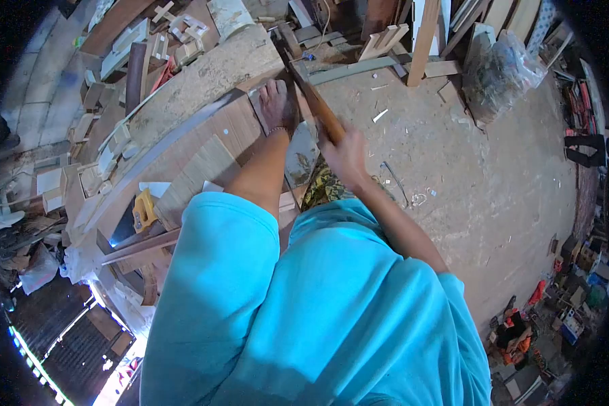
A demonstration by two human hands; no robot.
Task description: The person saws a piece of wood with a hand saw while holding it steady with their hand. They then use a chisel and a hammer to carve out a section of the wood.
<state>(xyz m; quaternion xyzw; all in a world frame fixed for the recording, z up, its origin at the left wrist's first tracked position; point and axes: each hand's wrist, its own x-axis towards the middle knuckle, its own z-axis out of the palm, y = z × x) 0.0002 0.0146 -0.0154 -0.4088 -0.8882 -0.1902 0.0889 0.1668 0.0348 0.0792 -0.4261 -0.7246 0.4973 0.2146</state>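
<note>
My right hand [345, 160] is wrapped round a long brown wooden handle [323, 116]. It slants away to the upper left and darkens toward its far end, where I cannot make out what kind of tool it is. My left hand [275, 107], with a thin band at the wrist, lies palm down with its fingers stretched forward. Under and beside it are the edge of a wooden board [240, 128] and a grey flat piece [302, 155]. Both arms come out of a light blue shirt [358, 291].
A yellow-handled saw [143, 210] lies among boards on the left. Wood offcuts [186, 34] crowd the upper left. A clear plastic bag [501, 71] stands at the upper right, near leaning planks [423, 40]. Scraps dot the concrete floor [467, 183]. A person [514, 335] is at the lower right.
</note>
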